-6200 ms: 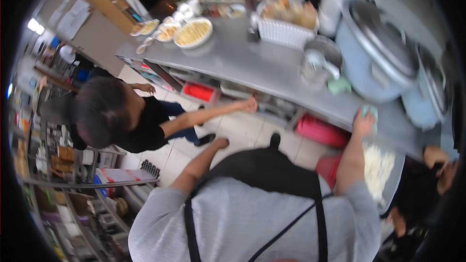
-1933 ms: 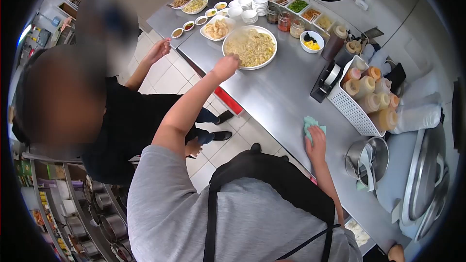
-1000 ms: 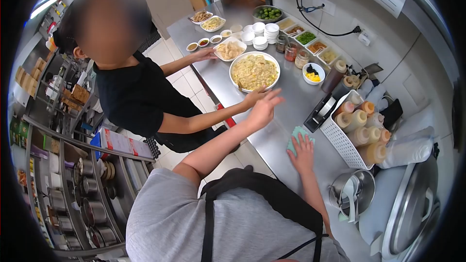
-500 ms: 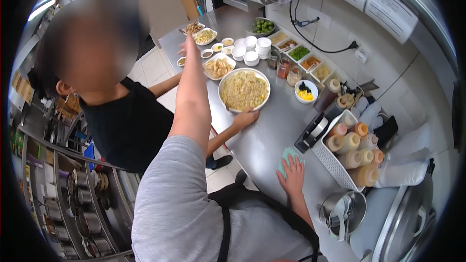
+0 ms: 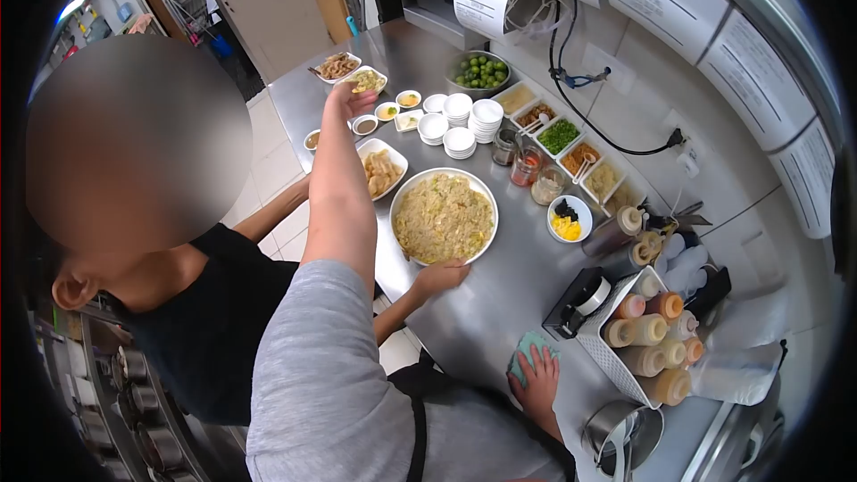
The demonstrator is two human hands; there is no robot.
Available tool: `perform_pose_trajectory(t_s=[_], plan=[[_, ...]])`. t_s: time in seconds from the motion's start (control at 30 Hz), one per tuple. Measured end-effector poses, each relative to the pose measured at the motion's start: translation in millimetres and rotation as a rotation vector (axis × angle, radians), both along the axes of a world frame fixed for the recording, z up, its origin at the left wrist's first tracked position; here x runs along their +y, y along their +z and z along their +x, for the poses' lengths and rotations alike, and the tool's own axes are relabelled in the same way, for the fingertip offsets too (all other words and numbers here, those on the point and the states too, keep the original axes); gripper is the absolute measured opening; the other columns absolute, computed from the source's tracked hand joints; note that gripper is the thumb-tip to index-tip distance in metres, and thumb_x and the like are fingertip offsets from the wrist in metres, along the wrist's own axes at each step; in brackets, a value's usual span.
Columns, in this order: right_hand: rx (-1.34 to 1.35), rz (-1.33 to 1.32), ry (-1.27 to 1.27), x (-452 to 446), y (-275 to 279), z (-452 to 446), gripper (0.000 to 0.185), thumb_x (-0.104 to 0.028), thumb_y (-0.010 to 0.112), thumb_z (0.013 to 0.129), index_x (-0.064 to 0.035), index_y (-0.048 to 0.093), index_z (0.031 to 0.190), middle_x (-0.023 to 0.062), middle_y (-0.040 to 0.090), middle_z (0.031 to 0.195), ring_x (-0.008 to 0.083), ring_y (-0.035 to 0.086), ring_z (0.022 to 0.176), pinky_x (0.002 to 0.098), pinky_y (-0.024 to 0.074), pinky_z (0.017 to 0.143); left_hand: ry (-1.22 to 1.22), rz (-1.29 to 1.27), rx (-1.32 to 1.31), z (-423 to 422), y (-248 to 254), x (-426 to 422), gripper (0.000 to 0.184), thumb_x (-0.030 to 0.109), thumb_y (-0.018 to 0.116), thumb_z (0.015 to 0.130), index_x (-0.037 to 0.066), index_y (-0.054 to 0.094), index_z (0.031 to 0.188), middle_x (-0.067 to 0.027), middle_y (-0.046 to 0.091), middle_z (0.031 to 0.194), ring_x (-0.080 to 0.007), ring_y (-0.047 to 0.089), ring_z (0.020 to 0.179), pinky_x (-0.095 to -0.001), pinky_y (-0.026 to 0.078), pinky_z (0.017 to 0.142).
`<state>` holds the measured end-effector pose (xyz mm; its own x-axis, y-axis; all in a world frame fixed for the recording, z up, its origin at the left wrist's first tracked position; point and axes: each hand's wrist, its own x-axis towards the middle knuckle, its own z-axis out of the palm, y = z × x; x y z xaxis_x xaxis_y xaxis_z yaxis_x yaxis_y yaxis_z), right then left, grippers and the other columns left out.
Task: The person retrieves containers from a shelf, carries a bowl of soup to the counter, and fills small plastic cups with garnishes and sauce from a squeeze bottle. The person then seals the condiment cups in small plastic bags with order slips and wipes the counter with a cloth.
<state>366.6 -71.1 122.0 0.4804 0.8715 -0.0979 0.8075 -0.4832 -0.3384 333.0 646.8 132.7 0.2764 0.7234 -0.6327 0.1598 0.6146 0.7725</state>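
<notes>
Changes against one second ago: the person's left hand [image 5: 355, 100], then just beside the large bowl, is now stretched to the far left, fingers extended and gripping nothing visible; contact with the dishes there cannot be told. The right hand [image 5: 540, 381] lies, as then, on the cloth, fingers spread, not clenched.

Cloth, pale green: one [image 5: 528, 341], under the right hand, near side of the steel surface [image 5: 500, 290].
Bowl, large, round, white, filled with rice: one [image 5: 475, 255], left of centre; a co-worker's hand [image 5: 444, 277] touches its near rim.
Dish, white, squarish, with golden-brown pieces: one [image 5: 402, 158], left of the rice.
Stacks of small white bowls: five [image 5: 486, 118], beyond the rice.
Jars, glass: three [image 5: 527, 165], right of the stacks.
Bowl, round, white, with black and yellow food: one [image 5: 585, 230].
Bowl, metal, of green limes: one [image 5: 473, 88], far side.
Dispenser, black, with tape: one [image 5: 561, 317], right.
Basket, white, perforated: one [image 5: 613, 361], holding several squeeze bottles [image 5: 649, 330].
Pot, steel: one [image 5: 596, 426], near right.
</notes>
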Motion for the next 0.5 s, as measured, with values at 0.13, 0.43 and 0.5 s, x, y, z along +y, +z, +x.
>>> perform_pose_trajectory(t_s=[0.13,0.43,0.5], plan=[[0.019,0.002,0.008,-1.0,-4.3,1.9,0.049,-0.031,0.067,0.069,-0.0184,0.055,0.115,0.0082,0.045,0.128,0.032,0.037,0.12,0.0503,0.0254,0.098,-0.08,0.047,0.376,7.7,-26.2,7.3,0.014,0.011,0.045,0.082,0.006,0.055,0.074,-0.0044,0.057,0.06,-0.0146,0.054,0.048,-0.0321,0.05,0.049],[0.048,0.024,0.001,1.2,1.0,2.2,0.046,-0.028,0.067,0.069,-0.0159,0.056,0.113,0.0102,0.046,0.126,0.0337,0.037,0.12,0.0507,0.0249,0.098,-0.311,0.144,0.385,46.9,-24.3,-26.6,0.012,0.017,0.051,0.081,0.006,0.055,0.08,-0.0089,0.059,0.065,-0.0173,0.055,0.052,-0.0341,0.049,0.052],[0.055,0.015,0.002,0.7,1.2,2.6,0.046,-0.028,0.066,0.07,-0.0158,0.056,0.113,0.0102,0.045,0.126,0.0337,0.037,0.12,0.0508,0.0248,0.098,-0.34,0.158,0.375,49.9,-21.7,-45.1,0.013,0.017,0.051,0.081,0.006,0.055,0.087,-0.0098,0.06,0.067,-0.0173,0.055,0.051,-0.0338,0.049,0.051]])
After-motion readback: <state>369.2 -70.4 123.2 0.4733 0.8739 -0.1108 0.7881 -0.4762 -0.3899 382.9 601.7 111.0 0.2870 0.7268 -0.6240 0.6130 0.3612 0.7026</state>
